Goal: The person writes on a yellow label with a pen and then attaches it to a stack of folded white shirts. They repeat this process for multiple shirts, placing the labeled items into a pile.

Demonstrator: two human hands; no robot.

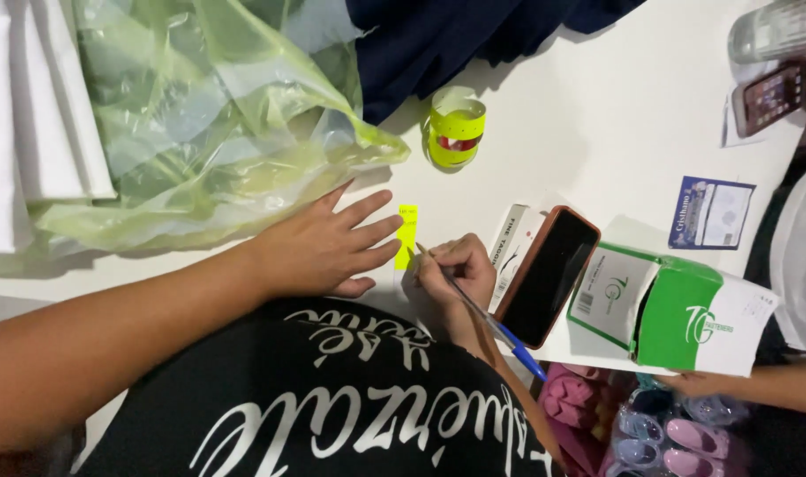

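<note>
A black printed shirt (332,406) fills the foreground. Beyond it, the left hand (319,247) lies spread flat, fingertips pinning a yellow label (406,235) to the white tabletop (597,132), steadying it while the right hand (451,269) pinches a blue pen (482,316), tip at the label's lower edge.

White table (597,150), evenly lit, soft shadows

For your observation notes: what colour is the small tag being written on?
Bright yellow tag; head view.

The left hand (319,247) lies flat beside a yellow label (406,236) on the tabletop (588,141). The right hand (451,274) holds a pen (487,318) to it.
</note>
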